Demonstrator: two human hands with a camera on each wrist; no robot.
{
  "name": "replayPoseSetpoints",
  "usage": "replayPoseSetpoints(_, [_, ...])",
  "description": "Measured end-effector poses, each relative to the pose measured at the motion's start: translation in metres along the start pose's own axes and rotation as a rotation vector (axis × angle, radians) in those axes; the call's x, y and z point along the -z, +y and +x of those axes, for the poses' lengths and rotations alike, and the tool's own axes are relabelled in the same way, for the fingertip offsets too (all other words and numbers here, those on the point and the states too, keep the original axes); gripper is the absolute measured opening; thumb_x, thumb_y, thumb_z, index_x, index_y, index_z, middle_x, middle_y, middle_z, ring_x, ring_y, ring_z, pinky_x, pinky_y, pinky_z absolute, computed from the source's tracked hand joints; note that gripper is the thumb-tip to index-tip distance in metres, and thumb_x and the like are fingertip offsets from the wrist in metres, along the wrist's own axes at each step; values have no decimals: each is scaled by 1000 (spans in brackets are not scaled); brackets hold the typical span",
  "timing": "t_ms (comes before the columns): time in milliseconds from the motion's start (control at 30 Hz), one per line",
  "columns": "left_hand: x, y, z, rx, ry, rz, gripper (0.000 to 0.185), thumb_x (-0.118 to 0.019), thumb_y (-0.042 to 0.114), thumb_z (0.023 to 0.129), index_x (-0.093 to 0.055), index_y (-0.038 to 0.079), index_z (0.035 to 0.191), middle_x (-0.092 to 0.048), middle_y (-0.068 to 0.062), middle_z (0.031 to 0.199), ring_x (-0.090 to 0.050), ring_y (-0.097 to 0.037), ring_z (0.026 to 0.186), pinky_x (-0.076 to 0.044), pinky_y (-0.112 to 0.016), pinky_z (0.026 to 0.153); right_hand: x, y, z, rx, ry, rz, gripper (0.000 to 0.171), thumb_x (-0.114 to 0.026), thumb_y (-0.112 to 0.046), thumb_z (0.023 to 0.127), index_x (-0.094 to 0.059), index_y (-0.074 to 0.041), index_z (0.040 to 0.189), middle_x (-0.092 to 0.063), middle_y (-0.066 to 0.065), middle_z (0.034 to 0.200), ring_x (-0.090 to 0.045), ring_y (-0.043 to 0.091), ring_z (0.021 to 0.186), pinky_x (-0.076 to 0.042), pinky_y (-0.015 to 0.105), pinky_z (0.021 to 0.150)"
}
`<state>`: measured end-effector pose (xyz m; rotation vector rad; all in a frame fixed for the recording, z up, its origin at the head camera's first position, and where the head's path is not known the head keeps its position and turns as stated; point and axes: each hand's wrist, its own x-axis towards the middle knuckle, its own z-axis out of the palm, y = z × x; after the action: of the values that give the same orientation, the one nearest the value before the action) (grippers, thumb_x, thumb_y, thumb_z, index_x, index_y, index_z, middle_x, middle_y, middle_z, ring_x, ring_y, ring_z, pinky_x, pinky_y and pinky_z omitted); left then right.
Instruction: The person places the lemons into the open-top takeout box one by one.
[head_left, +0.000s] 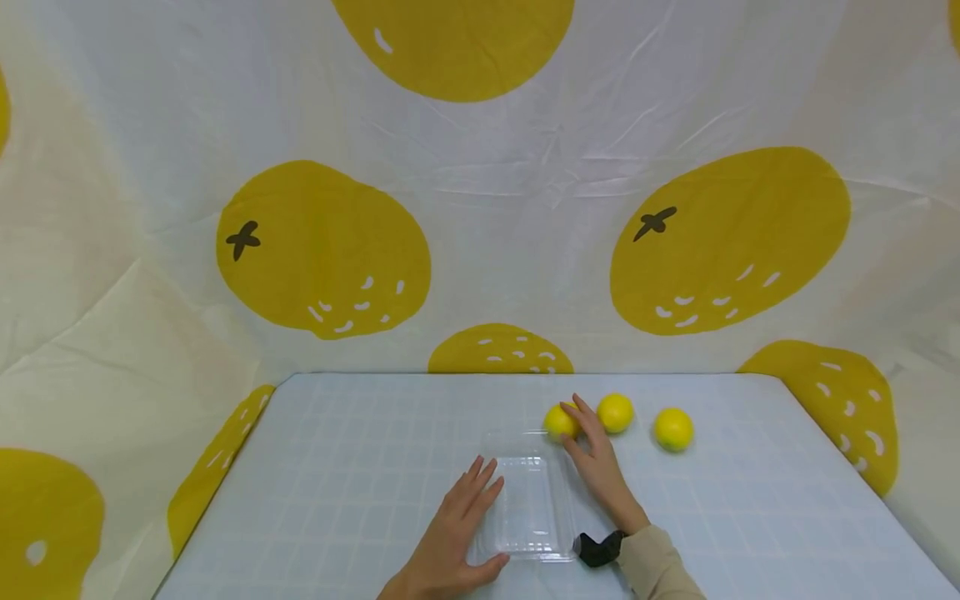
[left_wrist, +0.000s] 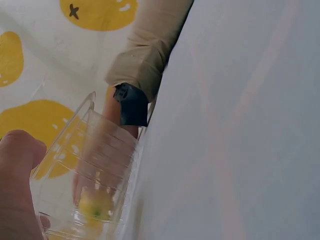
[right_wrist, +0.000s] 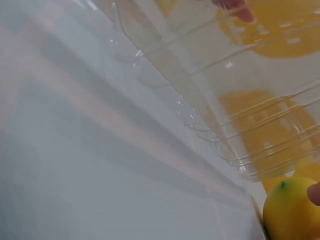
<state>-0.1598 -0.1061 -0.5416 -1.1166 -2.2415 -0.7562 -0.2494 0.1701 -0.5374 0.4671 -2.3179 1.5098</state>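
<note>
A clear plastic container (head_left: 525, 546) stands on the table, its walls ribbed in the wrist views. My left hand (head_left: 457, 521) lies along its left side, fingers spread and fairly straight, the thumb near the front corner. Beyond the container's back right corner, my right hand (head_left: 600, 467) holds a yellow lemon (head_left: 557, 423) between thumb and fingers. In the right wrist view this lemon (right_wrist: 290, 212) shows a green stem end, with a fingertip (right_wrist: 315, 192) on its side. Through the clear wall in the left wrist view, the lemon (left_wrist: 95, 207) appears blurred.
Two more lemons sit to the right of my right hand, one close by (head_left: 615, 413) and one farther right (head_left: 673, 429). A pale checked cloth covers the table (head_left: 360, 475). Behind it hangs a white curtain (head_left: 517, 250) printed with big yellow fruit. My right wrist wears a black device (head_left: 598, 550).
</note>
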Motion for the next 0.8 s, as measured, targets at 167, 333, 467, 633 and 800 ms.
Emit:
replayPoseSetpoints(167, [1, 1, 0, 25, -24, -4, 77, -53, 56, 94, -40, 6, 150, -35, -21, 156, -30, -43, 143, -11, -31, 121, 0, 4, -1, 37, 6, 18, 48, -68, 1, 88, -56, -5, 134, -35, 25, 153, -33, 42, 140, -28, 7, 103])
replayPoseSetpoints(333, [1, 2, 0, 55, -39, -19, 74, -54, 54, 94, -42, 5, 149, -33, -19, 157, -29, -41, 144, -9, -30, 121, -1, 2, -1, -27, 12, -22, 50, -73, 2, 84, -56, -6, 130, -38, 22, 152, -39, 35, 139, -39, 23, 105])
replayPoseSetpoints(467, [1, 1, 0, 70, -45, -33, 73, -54, 54, 95, -45, 3, 147, -32, -18, 158, -28, -40, 145, -8, -29, 121, 0, -14, -2, -32, 28, -39, 51, -74, 8, 81, -56, -1, 127, -41, 26, 148, -42, 39, 136, -43, 49, 104])
replayPoseSetpoints(633, [2, 2, -1, 89, -62, -49, 73, -55, 53, 94, -44, 4, 148, -29, -16, 160, -26, -39, 146, -6, -28, 121, 4, -36, -5, 5, 39, -60, 50, -75, 10, 77, -56, 7, 123, -45, 30, 141, -45, 45, 130, -43, 58, 99])
replayPoseSetpoints(800, [1, 2, -2, 75, -52, -52, 73, -54, 53, 95, -45, 3, 147, -30, -18, 159, -27, -41, 145, -7, -29, 121, 0, -15, -10, -14, 55, -86, 53, -78, 9, 74, -56, 0, 121, -47, 26, 142, -48, 38, 130, -44, 32, 104])
